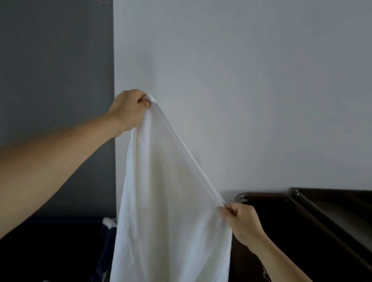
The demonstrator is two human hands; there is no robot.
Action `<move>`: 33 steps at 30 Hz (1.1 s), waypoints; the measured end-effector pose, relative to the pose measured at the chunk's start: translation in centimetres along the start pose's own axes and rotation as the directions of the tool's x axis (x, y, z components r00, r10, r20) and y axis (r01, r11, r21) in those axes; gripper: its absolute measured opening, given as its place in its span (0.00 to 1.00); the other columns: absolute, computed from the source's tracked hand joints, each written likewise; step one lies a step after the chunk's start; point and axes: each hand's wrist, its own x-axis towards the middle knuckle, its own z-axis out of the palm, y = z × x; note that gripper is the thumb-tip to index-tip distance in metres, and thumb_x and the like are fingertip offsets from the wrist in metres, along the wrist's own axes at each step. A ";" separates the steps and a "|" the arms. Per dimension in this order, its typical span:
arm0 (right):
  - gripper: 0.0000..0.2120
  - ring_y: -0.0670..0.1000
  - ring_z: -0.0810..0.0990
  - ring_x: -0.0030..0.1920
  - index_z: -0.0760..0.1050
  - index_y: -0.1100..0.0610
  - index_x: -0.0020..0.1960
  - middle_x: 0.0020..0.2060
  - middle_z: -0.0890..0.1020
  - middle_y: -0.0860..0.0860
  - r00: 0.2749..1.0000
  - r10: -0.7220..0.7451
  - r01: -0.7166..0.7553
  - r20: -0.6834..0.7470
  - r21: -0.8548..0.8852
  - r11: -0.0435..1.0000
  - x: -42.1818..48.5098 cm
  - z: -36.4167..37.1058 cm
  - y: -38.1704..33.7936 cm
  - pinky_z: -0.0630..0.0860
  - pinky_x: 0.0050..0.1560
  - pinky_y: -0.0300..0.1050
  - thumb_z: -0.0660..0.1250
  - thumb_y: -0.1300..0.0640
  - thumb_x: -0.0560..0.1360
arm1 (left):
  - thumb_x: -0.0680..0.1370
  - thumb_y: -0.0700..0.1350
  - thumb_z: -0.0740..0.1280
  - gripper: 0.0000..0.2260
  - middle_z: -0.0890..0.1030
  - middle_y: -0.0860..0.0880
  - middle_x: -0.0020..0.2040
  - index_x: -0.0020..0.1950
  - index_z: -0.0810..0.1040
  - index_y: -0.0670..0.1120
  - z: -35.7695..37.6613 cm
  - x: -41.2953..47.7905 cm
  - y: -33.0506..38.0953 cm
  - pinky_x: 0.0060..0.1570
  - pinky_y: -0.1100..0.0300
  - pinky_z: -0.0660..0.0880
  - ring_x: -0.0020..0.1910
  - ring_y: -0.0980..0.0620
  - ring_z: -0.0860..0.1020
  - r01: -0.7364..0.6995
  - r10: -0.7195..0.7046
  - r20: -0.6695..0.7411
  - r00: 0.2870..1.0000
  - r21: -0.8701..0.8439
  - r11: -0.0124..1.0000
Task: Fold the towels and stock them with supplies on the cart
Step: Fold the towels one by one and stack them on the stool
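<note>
A white towel (168,208) hangs in front of me, held up in the air against a pale wall. My left hand (129,111) grips one top corner, raised high. Lower and to the right, my right hand (239,223) pinches the other end of the top edge. The edge runs taut and slanted between the two hands, and the cloth drops out of the frame at the bottom. The dark brown cart (308,236) with a metal rail stands at the right, behind my right hand.
A dark blue bag or bin (70,253) with white cloth showing at its rim (109,221) sits low on the left. A grey wall panel (45,66) fills the left side. The cart's metal rail (323,228) runs diagonally at the right.
</note>
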 end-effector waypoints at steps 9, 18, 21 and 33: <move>0.17 0.40 0.71 0.19 0.68 0.51 0.27 0.19 0.73 0.42 0.996 -0.008 0.028 0.083 -0.245 0.969 -1.2 -0.2 -0.5 0.62 0.20 0.29 0.71 0.52 0.70 | 0.82 0.44 0.62 0.07 0.77 0.54 0.43 0.49 0.79 0.47 -0.3 1.0 -0.5 0.37 0.65 0.68 0.41 0.56 0.74 0.056 -0.057 -0.003 0.998 -0.057 0.997; 0.05 0.53 0.86 0.47 0.86 0.58 0.45 0.45 0.87 0.55 0.958 0.063 -0.128 0.279 0.221 0.967 -0.2 -5.5 0.4 0.81 0.52 0.46 0.71 0.61 0.77 | 0.82 0.43 0.63 0.08 0.79 0.49 0.49 0.52 0.81 0.43 -1.3 1.3 -2.6 0.47 0.58 0.70 0.49 0.50 0.76 0.107 -0.108 -0.012 0.994 -0.060 0.992; 0.07 0.51 0.86 0.47 0.86 0.54 0.48 0.45 0.87 0.52 0.969 0.077 -0.124 0.233 0.195 0.973 -0.5 -4.9 1.2 0.82 0.53 0.47 0.70 0.61 0.78 | 0.81 0.43 0.64 0.07 0.79 0.51 0.45 0.49 0.81 0.45 -1.2 0.9 -3.2 0.40 0.61 0.69 0.46 0.51 0.76 0.135 -0.134 0.022 0.991 -0.037 0.990; 0.06 0.49 0.86 0.41 0.86 0.52 0.41 0.41 0.87 0.52 0.977 0.115 -0.159 0.182 0.247 0.956 -0.6 -6.1 1.0 0.78 0.47 0.46 0.72 0.56 0.77 | 0.80 0.39 0.66 0.05 0.77 0.43 0.56 0.55 0.76 0.43 -1.2 -0.4 -5.9 0.47 0.55 0.73 0.47 0.49 0.76 0.416 -0.421 0.056 0.905 -0.315 0.853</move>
